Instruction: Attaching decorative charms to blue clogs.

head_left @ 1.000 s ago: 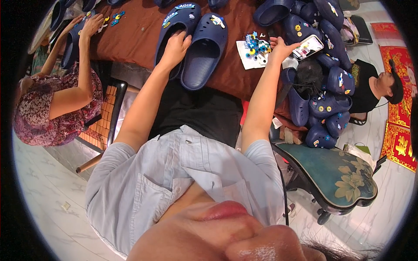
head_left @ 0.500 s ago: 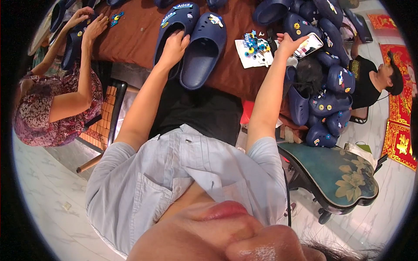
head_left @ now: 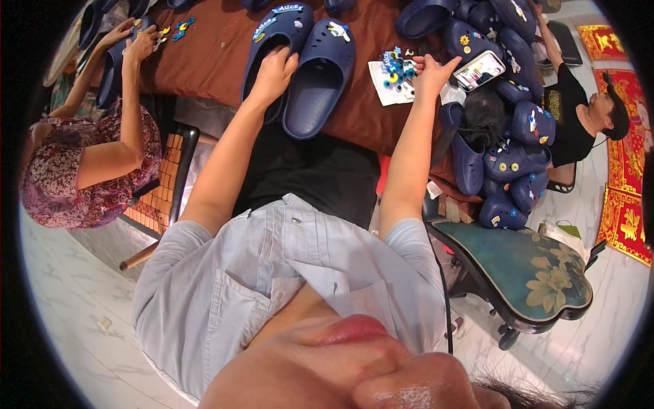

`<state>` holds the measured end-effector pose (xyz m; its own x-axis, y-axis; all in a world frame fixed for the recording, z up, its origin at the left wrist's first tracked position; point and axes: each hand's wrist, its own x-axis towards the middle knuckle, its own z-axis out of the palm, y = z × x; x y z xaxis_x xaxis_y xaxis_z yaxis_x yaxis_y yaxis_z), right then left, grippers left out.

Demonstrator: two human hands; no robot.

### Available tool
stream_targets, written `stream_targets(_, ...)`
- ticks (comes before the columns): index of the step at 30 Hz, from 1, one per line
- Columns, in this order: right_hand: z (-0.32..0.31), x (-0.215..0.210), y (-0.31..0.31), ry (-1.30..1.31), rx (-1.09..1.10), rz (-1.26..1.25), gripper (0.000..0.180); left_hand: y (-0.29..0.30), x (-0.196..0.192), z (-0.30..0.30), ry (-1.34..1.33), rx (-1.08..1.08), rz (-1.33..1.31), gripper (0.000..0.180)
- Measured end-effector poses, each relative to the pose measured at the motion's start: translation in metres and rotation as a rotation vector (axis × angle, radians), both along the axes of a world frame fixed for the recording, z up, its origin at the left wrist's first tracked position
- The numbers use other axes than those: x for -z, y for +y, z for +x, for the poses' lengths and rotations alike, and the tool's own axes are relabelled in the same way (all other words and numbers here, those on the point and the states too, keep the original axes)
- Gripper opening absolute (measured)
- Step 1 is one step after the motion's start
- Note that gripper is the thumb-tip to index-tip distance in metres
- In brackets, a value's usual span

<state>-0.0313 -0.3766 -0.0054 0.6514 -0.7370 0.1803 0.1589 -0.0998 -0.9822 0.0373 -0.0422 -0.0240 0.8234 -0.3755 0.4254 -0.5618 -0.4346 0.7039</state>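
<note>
A pair of navy clogs lies in front of me on the brown-covered table. My left hand reaches into the opening of the left clog and grips it from inside, its fingertips hidden under the upper. That clog carries lettered charms, and the right clog beside it has a white character charm. My right hand is over the right edge of a white sheet, with its thumb and fingers apart. Nothing shows in it. Close to its fingertips is a pile of blue, yellow and black shoe charms.
A phone with a lit screen leans among heaped navy clogs at right. On the left, a co-worker's hands handle another clog near loose charms. A second person sits beyond the heap. An office chair stands at lower right.
My right hand has moved left from beside the phone to the charm pile. My left hand stays in the left clog. The co-worker's hands have shifted slightly.
</note>
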Motion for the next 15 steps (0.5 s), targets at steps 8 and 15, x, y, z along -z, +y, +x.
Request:
stream_targets(8, -0.008, -0.001, 0.001, 0.056, -0.056, 0.042, 0.068, 0.000, 0.000, 0.000, 0.024, -0.003, 0.002, 0.029)
stream_targets(15, -0.017, 0.016, 0.005, 0.171, 0.036, -0.410, 0.022, -0.003, 0.002, -0.001, -0.069, 0.024, -0.106, 0.030)
